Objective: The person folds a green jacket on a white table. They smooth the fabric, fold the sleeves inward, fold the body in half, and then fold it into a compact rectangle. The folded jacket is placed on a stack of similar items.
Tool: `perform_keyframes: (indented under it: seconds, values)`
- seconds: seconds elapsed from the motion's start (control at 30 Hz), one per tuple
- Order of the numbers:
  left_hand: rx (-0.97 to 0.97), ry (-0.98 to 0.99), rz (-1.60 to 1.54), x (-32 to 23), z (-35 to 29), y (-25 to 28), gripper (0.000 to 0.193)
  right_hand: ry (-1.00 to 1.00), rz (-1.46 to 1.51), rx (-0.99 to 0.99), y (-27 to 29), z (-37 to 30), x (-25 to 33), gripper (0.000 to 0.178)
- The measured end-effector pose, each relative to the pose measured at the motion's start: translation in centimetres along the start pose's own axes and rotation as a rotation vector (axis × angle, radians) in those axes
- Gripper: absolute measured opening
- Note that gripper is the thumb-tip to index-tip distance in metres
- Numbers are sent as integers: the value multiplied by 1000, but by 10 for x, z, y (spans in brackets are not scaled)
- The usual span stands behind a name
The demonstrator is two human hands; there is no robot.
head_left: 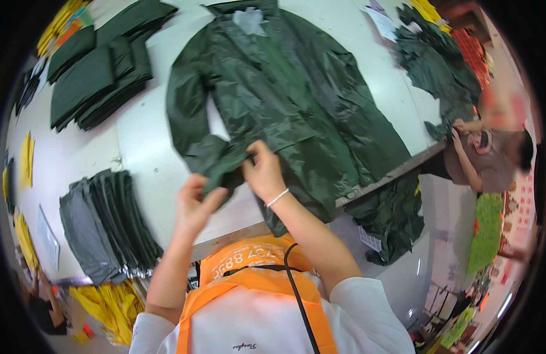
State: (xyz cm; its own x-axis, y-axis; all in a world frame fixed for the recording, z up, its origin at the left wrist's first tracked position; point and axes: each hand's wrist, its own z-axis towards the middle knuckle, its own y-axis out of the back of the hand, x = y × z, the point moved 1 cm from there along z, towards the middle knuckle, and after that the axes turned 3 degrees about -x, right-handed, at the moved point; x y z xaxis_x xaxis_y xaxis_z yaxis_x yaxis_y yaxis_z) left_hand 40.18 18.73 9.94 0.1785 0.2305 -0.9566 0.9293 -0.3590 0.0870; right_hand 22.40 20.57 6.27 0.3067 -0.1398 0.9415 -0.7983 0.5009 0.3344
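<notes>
A dark green rain jacket (267,88) lies spread over the white table, its collar at the far side and its hem at the near edge. My left hand (196,203) is closed on the end of the jacket's left-lying sleeve, thumb and fingers pinching the cloth. Close beside it, my right hand (263,170), with a beaded bracelet at the wrist, pinches the same sleeve end nearer the jacket's body. Between both hands the cuff cloth is lifted and bunched. Part of the jacket's lower edge hangs over the table edge.
Folded dark green garments (102,76) are piled at the far left. A row of stacked garments (108,224) stands at the near left. Yellow garments (111,304) lie below. At right, a person (491,150) handles green cloth; a basket (370,239) with green cloth sits beneath the table.
</notes>
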Motion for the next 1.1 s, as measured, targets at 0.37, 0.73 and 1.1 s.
perform_keyframes:
  seconds: [0.37,0.73,1.1]
  values:
    - [-241,-297,1251,26,0,95,65,-376,-678,-233,234,-24,-155,25]
    - [191,-929,769,-103,16,-162,25,-549,775,-163,206,-13,-57,12]
    - [2,-987,747,-114,76,-210,14,-542,1092,-188,178,39,2,8]
